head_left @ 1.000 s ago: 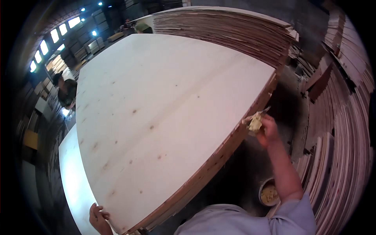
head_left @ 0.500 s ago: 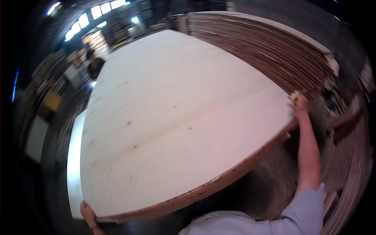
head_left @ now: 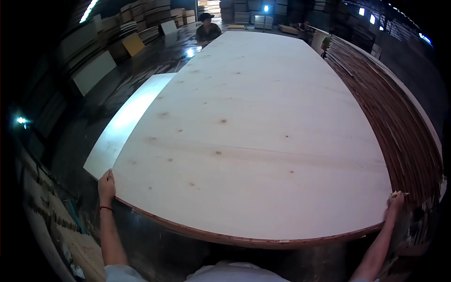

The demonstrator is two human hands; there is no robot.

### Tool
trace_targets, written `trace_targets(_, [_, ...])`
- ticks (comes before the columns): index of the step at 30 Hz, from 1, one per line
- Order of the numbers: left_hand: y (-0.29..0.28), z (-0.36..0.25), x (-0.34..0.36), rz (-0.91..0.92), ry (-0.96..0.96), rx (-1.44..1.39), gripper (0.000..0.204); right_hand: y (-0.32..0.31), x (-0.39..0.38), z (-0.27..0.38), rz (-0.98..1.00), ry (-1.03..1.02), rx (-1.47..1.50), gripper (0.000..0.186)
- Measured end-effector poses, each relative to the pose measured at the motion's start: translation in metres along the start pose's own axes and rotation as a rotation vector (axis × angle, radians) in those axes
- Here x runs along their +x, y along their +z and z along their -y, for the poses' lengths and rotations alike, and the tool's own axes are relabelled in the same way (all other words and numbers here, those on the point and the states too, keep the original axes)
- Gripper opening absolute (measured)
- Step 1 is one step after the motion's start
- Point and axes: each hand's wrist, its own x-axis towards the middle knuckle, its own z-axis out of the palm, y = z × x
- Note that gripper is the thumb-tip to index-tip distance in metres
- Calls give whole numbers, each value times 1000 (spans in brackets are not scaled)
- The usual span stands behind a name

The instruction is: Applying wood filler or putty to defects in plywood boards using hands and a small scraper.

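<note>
A broad, pale wood sheet (head_left: 253, 122) with brown knots covers the top of a stack, its brown layered edge (head_left: 225, 238) facing me. At the near left corner my left hand (head_left: 107, 187) is closed on the sheet's edge; a thin dark thing pokes up by the thumb, too small to name. My right hand (head_left: 397, 202) is closed at the near right corner, around a crumpled pale yellow wad (head_left: 393, 194). The fingers' undersides are hidden in both hands. A second pale sheet (head_left: 124, 117) sticks out along the left side, catching the light.
A tall stack of brown veneer sheets (head_left: 390, 117) runs along the right. At the far left end another person (head_left: 206, 30) in a dark cap stands by the sheet. Boards (head_left: 96, 70) lean at left, and wood pieces (head_left: 77, 239) lie at the lower left.
My view has swung to the right and levelled, so the far end and the other person show more plainly. Both hands stay at the near corners, the right one still with the yellow wad.
</note>
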Motion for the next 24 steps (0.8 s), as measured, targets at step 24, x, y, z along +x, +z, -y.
trace_targets(24, [5, -36, 21, -52, -157, -191, 34, -36, -23, 9, -114, 506, 607, 28])
